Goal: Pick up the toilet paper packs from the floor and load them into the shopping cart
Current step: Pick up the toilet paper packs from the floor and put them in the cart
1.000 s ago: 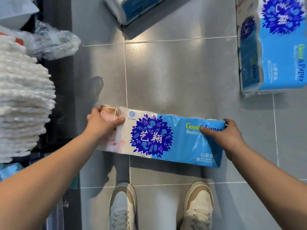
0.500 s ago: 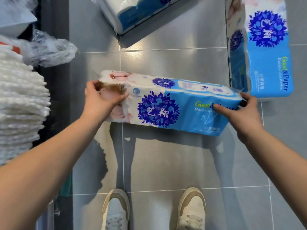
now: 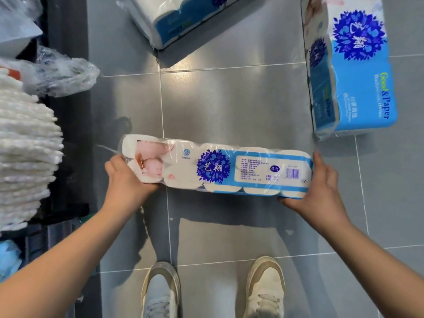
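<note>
Within the last second the toilet paper pack [image 3: 218,168] has come up off the floor [image 3: 229,99] and rolled over: the blue front with the brand lettering has turned away, and the white panel with the printed table and barcode now faces up. It hangs level above the tiles, its shadow lying on the floor beneath it, just ahead of the person's 2 shoes [image 3: 160,292].

The left hand [image 3: 125,177] grips the end that carries the baby picture, and the right hand [image 3: 321,187] cups the barcode end with the thumb on top. Both hands hold the pack between them.

I judge the pick-up of this pack done, with the carry to the cart next.

2 more packs lie on the floor: a right pack [image 3: 353,72] near the right edge, and a far pack [image 3: 179,17] at the far edge, partly cut off.

No shopping cart shows plainly. A dark frame [image 3: 66,31] along the left edge holds a white stack [image 3: 25,143] and a clear bag [image 3: 62,74]; I cannot tell whether it is a cart or a shelf.
</note>
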